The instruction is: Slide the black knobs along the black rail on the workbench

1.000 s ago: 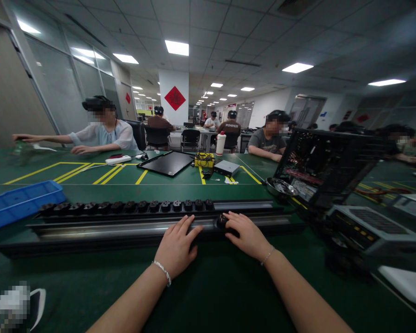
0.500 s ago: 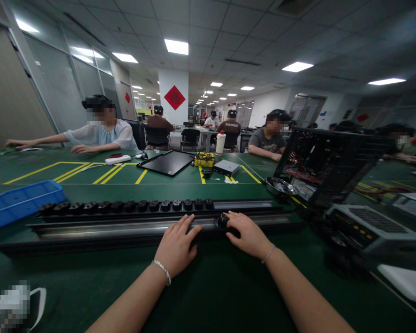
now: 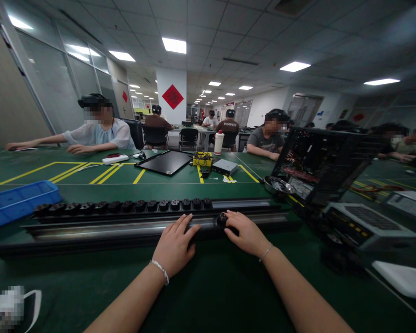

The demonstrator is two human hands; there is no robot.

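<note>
My left hand (image 3: 173, 245) lies with its fingers spread on the near edge of a long metal rail (image 3: 100, 230) in a black housing, holding nothing. A small black socket module (image 3: 221, 219) sits in that rail's channel. Against its right side are the fingertips of my right hand (image 3: 247, 232), curled around it, with the thumb near the rail's front edge. Just behind lies a second black rail (image 3: 242, 203), parallel to the first. A row of similar black socket modules (image 3: 129, 206) fills its left and middle stretch.
To the left stands a blue tray (image 3: 24, 200). At the right are a metal bowl (image 3: 277, 186) of small parts, an open computer case (image 3: 333, 157) and a power supply unit (image 3: 367, 224). A flat black panel (image 3: 164, 163) lies farther back. Several people sit at tables beyond.
The view has shifted slightly, so most things appear a little farther left. Both hands and the socket module keep nearly the same places on the rail.
</note>
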